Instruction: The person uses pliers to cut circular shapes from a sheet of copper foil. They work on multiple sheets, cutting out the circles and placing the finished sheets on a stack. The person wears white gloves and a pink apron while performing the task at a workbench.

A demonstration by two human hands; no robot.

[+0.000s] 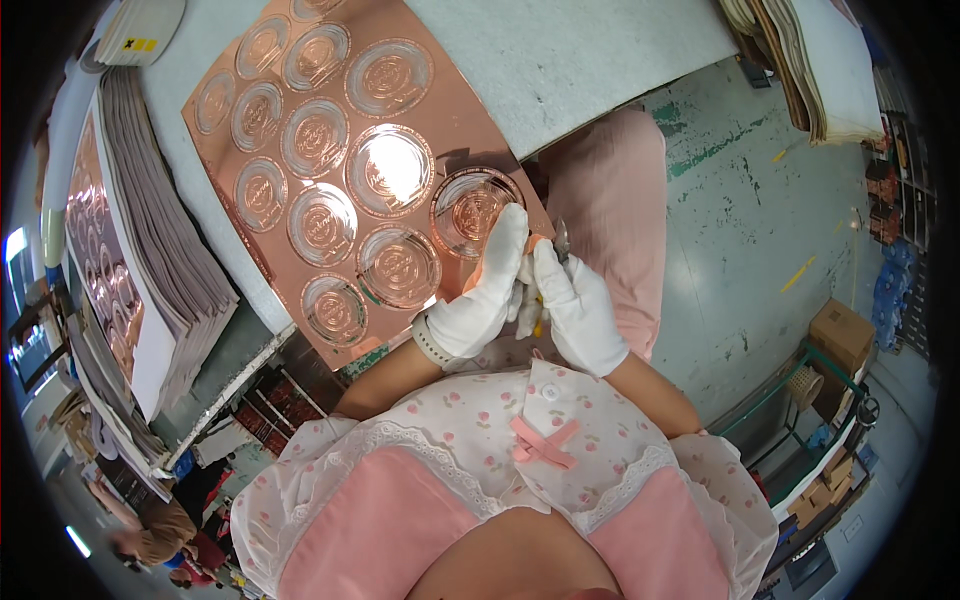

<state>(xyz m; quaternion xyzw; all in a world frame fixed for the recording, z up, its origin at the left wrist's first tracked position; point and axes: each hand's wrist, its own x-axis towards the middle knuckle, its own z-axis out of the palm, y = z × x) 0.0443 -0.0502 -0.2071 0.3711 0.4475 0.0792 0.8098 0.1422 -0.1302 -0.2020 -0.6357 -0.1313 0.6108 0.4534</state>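
Observation:
A shiny copper-coloured sheet (455, 120) with several embossed round medallions lies slanted on the grey table, its near right corner over the edge. My left hand (485, 285), in a white glove, is closed on that corner, thumb on top beside the nearest medallion (475, 210). Just right of it is my right hand (580, 310), also white-gloved and closed, its thumb and fingers pinched together. A small tool with a grey metal tip (562, 240) sticks up from the right fingers; the rest of it is hidden. Something orange (536, 243) shows between the fingertips.
On the left stands a thick stack of grey sheets (165, 200) with another copper sheet (105, 250) beside it. A bundle of layered sheets (785, 60) sits at the far right. Behind my right side are a green-framed cart (780, 435) and a cardboard box (840, 335). People (165, 530) are at lower left.

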